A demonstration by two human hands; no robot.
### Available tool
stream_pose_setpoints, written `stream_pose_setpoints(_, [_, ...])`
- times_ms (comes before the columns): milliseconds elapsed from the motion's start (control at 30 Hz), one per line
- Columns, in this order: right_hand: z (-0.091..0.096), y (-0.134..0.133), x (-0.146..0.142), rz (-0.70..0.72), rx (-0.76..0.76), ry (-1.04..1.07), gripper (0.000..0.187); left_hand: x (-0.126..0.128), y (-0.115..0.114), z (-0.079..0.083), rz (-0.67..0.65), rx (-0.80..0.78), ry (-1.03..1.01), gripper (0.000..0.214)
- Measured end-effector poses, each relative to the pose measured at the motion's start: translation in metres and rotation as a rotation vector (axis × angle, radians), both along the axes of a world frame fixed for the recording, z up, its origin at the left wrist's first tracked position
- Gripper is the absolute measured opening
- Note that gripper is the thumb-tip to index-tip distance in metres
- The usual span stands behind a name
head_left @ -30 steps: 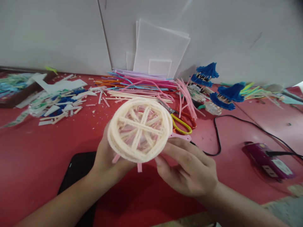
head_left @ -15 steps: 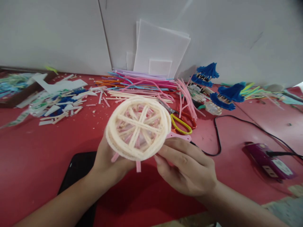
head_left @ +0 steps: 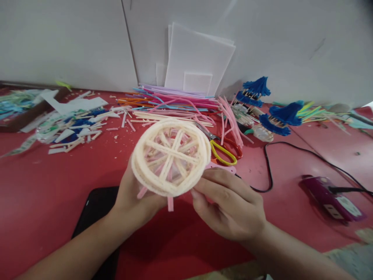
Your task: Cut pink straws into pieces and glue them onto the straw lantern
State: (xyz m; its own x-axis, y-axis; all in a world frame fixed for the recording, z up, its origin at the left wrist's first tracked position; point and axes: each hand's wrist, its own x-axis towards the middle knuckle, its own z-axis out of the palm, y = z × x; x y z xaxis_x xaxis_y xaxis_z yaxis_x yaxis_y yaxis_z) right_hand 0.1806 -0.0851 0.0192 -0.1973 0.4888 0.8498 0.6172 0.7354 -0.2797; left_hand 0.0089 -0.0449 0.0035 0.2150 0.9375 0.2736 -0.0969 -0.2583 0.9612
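Fuzzy, spoked cream wheel (head_left: pixel 172 153) slightly leftward | left hand (head_left: pixel 132 194) gripping behind | right hand (head_left: pixel 230 204) pinching rim

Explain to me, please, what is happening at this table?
A person has a round, wheel-like cream piece raised above the red table. The left hand holds it from the left side, with the fingers mostly hidden. The right hand is at its lower right edge; whether it grips there is unclear. Two pink ends stick out below. Beyond it lie scissors and colourful thin sticks, and two blue-topped models are farther right.
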Motion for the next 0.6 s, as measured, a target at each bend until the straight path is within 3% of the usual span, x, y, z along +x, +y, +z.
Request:
stream_pose_setpoints(233, [0.002, 0.001, 0.000, -0.035, 0.028, -0.031, 0.021, -0.001, 0.001, -0.001, 0.014, -0.002, -0.032, 0.089])
stream_pose_setpoints(367, [-0.003, 0.002, 0.002, 0.075, 0.003, 0.103, 0.029, 0.001, 0.001, 0.002, -0.073, -0.066, -0.042, 0.077])
stream_pose_setpoints(500, [-0.010, 0.004, 0.008, 0.083, -0.212, 0.374, 0.038, 0.005, -0.002, 0.008, -0.102, -0.124, -0.049, 0.073])
stream_pose_setpoints(600, [-0.009, 0.009, 0.013, 0.010, -0.336, 0.304, 0.028, 0.005, -0.004, 0.014, -0.096, -0.128, 0.007, 0.070])
